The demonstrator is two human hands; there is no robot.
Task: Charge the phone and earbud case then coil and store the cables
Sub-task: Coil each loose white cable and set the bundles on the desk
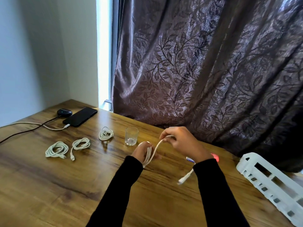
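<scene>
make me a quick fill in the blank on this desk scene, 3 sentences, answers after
1. The number of coiled white cables lying loose on the wooden table is ____.
2. The black smartphone has a ____ cable plugged into it.
3. Both hands, left and right, are winding a white cable, and the clear drinking glass stands ____ of them.

Missing words: three; white; left

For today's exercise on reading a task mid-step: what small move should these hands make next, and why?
Probably wrap another loop: the left hand already holds several turns of the white cable, the right hand feeds it, and its loose plug end dangles uncoiled.
</scene>
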